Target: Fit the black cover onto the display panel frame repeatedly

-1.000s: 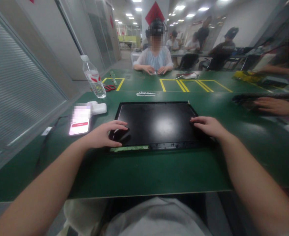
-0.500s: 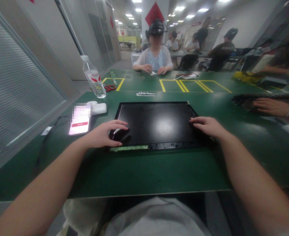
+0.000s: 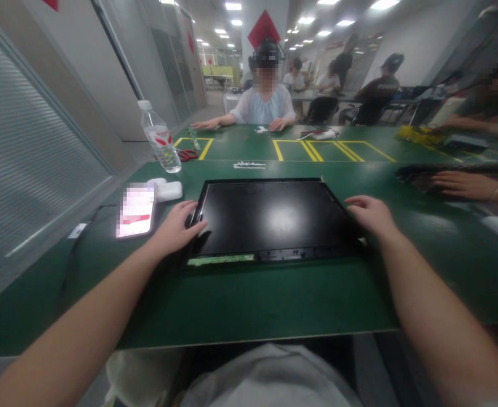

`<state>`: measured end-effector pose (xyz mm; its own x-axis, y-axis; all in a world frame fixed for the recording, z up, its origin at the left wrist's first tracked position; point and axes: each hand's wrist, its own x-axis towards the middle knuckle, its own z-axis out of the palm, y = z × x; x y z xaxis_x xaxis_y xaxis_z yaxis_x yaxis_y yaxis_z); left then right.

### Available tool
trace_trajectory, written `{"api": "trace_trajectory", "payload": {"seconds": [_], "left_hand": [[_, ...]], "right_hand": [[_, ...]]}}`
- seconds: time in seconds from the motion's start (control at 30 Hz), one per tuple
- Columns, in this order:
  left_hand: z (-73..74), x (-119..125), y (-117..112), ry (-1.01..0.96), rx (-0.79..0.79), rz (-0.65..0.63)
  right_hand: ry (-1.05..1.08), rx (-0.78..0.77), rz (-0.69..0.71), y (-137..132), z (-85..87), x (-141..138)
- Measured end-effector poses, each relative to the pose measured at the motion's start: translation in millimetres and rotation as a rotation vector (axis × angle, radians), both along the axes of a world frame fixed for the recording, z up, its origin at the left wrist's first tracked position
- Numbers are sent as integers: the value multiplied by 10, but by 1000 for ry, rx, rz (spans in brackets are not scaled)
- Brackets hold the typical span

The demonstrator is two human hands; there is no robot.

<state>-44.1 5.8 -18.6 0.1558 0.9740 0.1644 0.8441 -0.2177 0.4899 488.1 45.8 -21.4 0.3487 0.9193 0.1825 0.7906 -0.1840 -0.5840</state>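
Hands [image 3: 176, 227] at crosswise, face-up screen [image 3: 249, 220]

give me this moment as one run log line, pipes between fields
left hand: at left edge of black panel | right hand: at its right edge | panel: flat on green table | phone: left of panel

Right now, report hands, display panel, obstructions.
Left hand and right hand at opposite sides of display panel; panel screen-up on green table; smartphone near left hand.

Green tbl [image 3: 265, 305] w/ blk panel [image 3: 249, 217], lit phone [image 3: 137, 212], water btl [image 3: 159, 141], red scissors [image 3: 190, 154] atop
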Motion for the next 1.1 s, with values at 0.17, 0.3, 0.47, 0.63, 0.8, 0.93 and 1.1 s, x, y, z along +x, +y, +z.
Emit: {"api": "trace_trajectory", "payload": {"seconds": [0.17,0.3,0.47,0.63,0.8,0.93,1.1], "left_hand": [[-93,-94,95,69,-85,1],[-50,-132,105,30,-108,1],[40,-69,45,-110,-81,93],[168,99,-70,-588,-266,259],[343,310,-151,-910,-395,472],[402,400,-170,-1084,-380,565],[381,415,-160,-1185,-391,583]], "right_hand": [[-11,-125,32,72,-82,76],[-62,-125,74,65,-102,25],[-110,-145,64,23,-61,-59],[-129,-150,68,6,-49,-95],[-158,-161,75,-8,-36,-126],[-187,-219,62,-33,25,-195],[-195,-248,57,-56,82,-241]]}}
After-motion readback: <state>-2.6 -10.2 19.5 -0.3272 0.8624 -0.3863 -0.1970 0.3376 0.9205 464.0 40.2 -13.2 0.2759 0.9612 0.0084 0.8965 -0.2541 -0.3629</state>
